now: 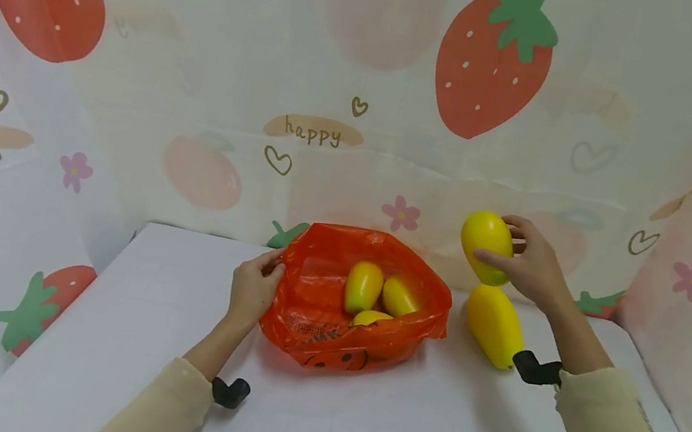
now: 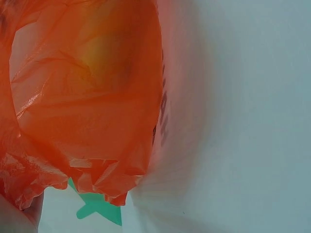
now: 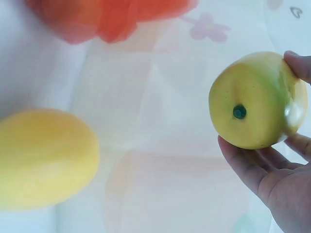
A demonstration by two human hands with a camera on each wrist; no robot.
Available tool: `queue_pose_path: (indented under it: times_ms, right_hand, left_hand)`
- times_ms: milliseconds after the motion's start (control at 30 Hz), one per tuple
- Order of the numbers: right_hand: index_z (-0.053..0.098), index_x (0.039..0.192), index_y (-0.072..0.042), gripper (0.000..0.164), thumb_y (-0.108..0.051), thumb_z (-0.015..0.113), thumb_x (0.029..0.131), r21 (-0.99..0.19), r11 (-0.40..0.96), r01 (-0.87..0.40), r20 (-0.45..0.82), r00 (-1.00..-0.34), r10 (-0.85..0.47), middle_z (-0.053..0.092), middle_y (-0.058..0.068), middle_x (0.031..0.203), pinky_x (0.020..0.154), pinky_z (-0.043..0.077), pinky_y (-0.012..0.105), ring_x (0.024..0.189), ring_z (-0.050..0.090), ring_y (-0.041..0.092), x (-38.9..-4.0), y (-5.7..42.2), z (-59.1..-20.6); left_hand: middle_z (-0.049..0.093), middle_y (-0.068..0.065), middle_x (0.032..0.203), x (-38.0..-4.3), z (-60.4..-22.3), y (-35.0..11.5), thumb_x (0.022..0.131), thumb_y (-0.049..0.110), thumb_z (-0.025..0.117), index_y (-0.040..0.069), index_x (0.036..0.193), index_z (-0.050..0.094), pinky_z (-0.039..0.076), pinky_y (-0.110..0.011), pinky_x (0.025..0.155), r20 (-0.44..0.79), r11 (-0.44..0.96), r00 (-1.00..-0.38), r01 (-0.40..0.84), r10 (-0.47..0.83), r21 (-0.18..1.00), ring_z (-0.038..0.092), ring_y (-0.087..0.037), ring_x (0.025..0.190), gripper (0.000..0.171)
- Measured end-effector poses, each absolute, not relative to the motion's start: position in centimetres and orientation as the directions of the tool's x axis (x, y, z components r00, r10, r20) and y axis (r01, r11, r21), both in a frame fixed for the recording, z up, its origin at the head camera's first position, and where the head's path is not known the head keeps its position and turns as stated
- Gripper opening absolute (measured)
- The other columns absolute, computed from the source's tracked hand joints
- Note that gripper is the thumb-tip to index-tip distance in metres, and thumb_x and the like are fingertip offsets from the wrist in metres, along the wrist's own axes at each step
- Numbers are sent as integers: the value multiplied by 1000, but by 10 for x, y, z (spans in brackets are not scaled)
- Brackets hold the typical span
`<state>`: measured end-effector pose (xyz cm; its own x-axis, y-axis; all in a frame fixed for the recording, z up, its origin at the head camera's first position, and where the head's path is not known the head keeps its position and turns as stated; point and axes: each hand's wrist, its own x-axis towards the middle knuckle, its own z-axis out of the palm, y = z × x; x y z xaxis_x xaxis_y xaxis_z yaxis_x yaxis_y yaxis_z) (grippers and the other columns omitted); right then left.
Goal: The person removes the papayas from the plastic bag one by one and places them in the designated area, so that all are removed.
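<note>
My right hand (image 1: 534, 268) grips a yellow mango (image 1: 484, 240), raised over the table right of the bag. The right wrist view shows its green-tinged end and dark green stem nub, with fingers and thumb around it. My left hand (image 1: 253, 288) pinches the left rim of a red plastic bag (image 1: 315, 272), whose mouth gapes open. Inside lie a yellow mango with a greenish tip (image 1: 364, 289), a second mango (image 1: 400, 296) beside it, and a third yellow fruit (image 1: 372, 319) partly hidden by the front rim. In the left wrist view, the bag (image 2: 97, 131) covers most of the left hand.
A longer yellow fruit (image 1: 495, 326) lies on the white table (image 1: 309, 426), right of the bag and below the raised mango. Behind the table hangs a cloth backdrop (image 1: 225, 71) with strawberries, hearts and flowers. Similar cloth walls flank both sides.
</note>
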<state>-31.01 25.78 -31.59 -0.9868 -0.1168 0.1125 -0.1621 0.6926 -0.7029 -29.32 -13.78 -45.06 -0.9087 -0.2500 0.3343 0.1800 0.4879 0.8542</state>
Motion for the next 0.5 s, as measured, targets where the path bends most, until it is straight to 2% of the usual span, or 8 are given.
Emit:
queue_pose_path:
  times_ms: [200,500]
  right_hand:
    - [29,149,-7,86,-50,69,86,-718,682,-142,118,-990,-82,37,26,148,94,52,50,121,48,42,-308,275,-323]
    - [30,149,-6,85,-48,69,86,-723,683,-103,133,-991,-10,37,29,148,82,51,32,119,48,43,-305,302,-338]
  left_hand:
    - [72,-20,107,-291,-449,-138,95,9,58,1,124,65,59,-44,86,338,481,-909,189,-244,856,70,-31,92,32]
    - [72,-20,109,-292,-449,-137,95,9,58,1,125,65,58,-44,86,337,486,-911,189,-238,853,69,-31,93,32]
